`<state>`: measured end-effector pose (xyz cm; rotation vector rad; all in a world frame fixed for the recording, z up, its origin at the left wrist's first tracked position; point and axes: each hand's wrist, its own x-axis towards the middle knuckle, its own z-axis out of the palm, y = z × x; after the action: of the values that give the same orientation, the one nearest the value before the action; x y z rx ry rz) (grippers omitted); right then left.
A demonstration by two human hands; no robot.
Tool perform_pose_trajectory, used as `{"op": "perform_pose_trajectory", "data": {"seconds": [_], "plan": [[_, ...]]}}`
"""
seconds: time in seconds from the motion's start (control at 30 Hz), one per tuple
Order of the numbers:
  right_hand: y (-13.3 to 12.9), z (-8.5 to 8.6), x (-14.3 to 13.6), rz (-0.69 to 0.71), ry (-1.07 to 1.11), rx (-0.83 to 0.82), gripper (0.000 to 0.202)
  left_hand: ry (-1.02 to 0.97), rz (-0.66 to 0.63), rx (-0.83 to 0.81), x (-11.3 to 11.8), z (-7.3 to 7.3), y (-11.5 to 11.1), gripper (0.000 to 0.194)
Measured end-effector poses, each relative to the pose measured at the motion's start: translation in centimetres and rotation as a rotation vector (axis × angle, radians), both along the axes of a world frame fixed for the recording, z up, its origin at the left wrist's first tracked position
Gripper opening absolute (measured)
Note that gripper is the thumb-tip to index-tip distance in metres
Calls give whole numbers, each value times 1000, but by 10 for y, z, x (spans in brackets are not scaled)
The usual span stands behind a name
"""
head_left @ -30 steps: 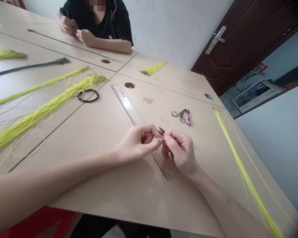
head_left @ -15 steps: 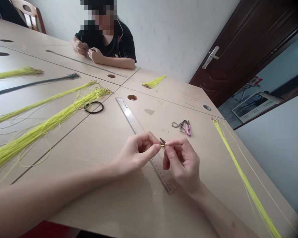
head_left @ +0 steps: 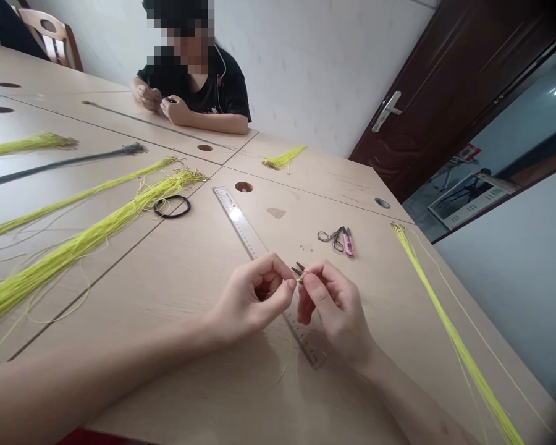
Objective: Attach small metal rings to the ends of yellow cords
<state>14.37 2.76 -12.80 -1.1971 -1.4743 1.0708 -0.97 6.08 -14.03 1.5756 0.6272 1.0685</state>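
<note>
My left hand [head_left: 254,293] is closed in a pinch on a thin yellow cord [head_left: 298,281], whose tail [head_left: 287,361] hangs over the table below. Fingertip to fingertip with it, my right hand [head_left: 331,303] is closed too, pinching near the cord's end. Two dark pointed tips of a small tool [head_left: 298,269] stick out by the right fingertips; the rest of it is hidden in that hand. Beneath both hands lies a clear ruler [head_left: 241,222]. Beyond them rest folding scissors [head_left: 331,237] and pink-handled thread snips [head_left: 348,243], with tiny bits [head_left: 306,248] nearby.
Yellow cord bundles lie left [head_left: 97,238], right [head_left: 449,321] and farther back [head_left: 285,157]. A dark grey bundle [head_left: 65,164] and a black hair tie [head_left: 172,207] are at left. Across the table [head_left: 176,346], a person in black [head_left: 227,93] works with both hands.
The tool's dark tips stand farther apart and point more to the left. Both hands stay pinched together, and the fingertips have shifted slightly. The whole view has moved a little.
</note>
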Motion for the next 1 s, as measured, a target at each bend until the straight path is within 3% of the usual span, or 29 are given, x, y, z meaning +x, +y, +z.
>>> {"op": "perform_pose_trajectory", "data": {"seconds": [0.27, 0.57, 1.0], "plan": [[3, 3, 4, 82, 225, -179, 27, 24, -13, 77, 1, -1, -2, 12], [-4, 11, 2, 40, 60, -83, 21, 31, -12, 105, -1, -3, -3, 12], [-8, 5, -1, -37, -4, 85, 16, -2, -55, 99, -1, -5, -5, 10]]}}
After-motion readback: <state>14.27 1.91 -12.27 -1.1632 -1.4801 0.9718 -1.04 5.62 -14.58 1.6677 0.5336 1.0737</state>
